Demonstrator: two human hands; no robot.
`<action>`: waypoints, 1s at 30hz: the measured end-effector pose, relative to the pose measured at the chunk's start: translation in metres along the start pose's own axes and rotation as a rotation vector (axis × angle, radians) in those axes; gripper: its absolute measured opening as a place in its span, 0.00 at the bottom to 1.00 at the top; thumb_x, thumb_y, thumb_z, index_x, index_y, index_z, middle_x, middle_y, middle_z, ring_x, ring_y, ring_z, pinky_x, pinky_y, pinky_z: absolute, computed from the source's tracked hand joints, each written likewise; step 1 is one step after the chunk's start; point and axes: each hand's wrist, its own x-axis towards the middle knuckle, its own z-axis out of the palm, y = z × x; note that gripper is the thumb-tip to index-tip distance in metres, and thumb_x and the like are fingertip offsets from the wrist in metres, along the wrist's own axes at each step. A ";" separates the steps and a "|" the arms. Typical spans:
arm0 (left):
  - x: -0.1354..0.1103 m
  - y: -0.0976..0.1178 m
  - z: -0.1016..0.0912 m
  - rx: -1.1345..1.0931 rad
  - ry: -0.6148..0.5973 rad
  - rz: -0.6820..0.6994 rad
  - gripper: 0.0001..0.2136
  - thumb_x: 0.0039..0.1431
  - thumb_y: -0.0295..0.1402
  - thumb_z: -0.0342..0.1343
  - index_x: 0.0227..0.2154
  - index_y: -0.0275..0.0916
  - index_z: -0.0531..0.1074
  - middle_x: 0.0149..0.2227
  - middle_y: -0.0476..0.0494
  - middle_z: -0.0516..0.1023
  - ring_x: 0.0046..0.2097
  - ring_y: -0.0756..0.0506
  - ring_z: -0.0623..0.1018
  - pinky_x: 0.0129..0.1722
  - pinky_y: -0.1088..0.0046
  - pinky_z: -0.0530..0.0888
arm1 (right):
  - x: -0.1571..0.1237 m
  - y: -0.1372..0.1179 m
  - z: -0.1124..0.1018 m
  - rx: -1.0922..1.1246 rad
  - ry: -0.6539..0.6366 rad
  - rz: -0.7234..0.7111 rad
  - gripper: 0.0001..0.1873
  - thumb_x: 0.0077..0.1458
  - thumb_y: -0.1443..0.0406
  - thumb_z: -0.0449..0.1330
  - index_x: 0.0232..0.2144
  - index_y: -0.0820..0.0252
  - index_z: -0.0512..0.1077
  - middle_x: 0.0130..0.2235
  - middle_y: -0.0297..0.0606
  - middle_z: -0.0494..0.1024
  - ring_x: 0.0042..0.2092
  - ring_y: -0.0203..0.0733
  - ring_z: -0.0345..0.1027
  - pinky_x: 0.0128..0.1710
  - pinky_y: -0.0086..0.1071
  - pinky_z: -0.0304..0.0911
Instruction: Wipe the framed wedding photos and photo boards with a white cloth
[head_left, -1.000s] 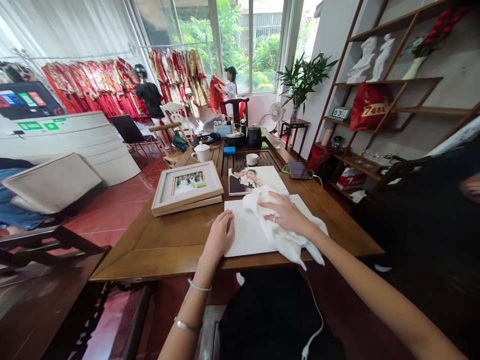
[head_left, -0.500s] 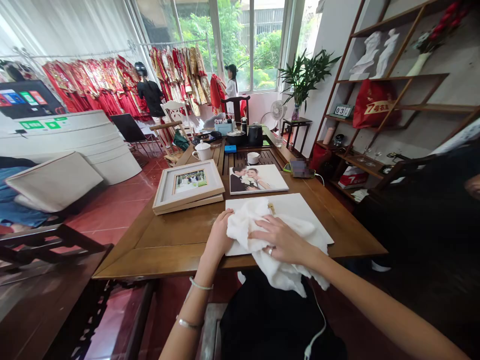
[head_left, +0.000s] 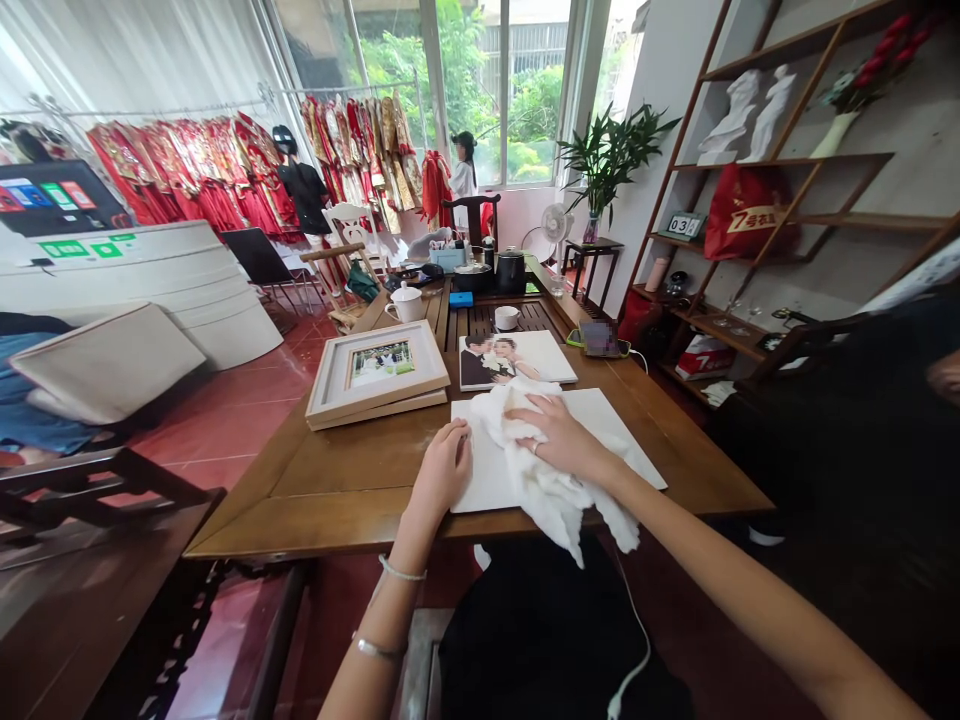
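A white board (head_left: 637,450) lies flat near the front edge of the wooden table (head_left: 345,480). My right hand (head_left: 561,436) presses a white cloth (head_left: 544,480) down on the board, fingers spread over the cloth. The cloth's end hangs over the table's front edge. My left hand (head_left: 444,468) rests on the board's left edge, fingers curled over it. Just beyond the board lies a printed photo panel (head_left: 544,352), and to its left a stack of framed photos (head_left: 375,372).
A phone (head_left: 598,340) with a cable, a tea tray with a white teapot (head_left: 405,302), a cup (head_left: 505,317) and a black kettle (head_left: 511,270) stand farther back. Shelves line the right wall. Two people stand by racks of red garments near the window.
My right hand has slid the cloth from the board's near left part back up toward its far edge. My left hand stays on the board's left edge.
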 end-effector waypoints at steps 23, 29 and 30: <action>0.002 0.007 -0.008 -0.029 -0.067 0.041 0.14 0.52 0.19 0.48 0.38 0.36 0.75 0.48 0.35 0.76 0.54 0.38 0.74 0.55 0.59 0.71 | -0.046 -0.055 0.003 -0.147 -0.061 -0.121 0.18 0.56 0.64 0.59 0.49 0.54 0.72 0.51 0.43 0.70 0.56 0.56 0.55 0.51 0.45 0.57; 0.003 0.007 -0.008 -0.069 0.043 0.014 0.12 0.59 0.24 0.44 0.36 0.37 0.73 0.45 0.36 0.77 0.48 0.41 0.77 0.50 0.63 0.73 | 0.003 -0.055 0.006 -0.242 -0.049 0.039 0.16 0.57 0.59 0.56 0.47 0.58 0.73 0.50 0.46 0.71 0.54 0.59 0.56 0.50 0.49 0.57; 0.004 0.007 -0.009 -0.074 0.062 0.007 0.12 0.60 0.25 0.43 0.36 0.37 0.72 0.44 0.36 0.77 0.47 0.41 0.77 0.49 0.63 0.73 | 0.012 -0.057 0.008 -0.262 -0.052 0.063 0.17 0.58 0.59 0.56 0.47 0.58 0.73 0.51 0.47 0.71 0.54 0.60 0.56 0.49 0.50 0.57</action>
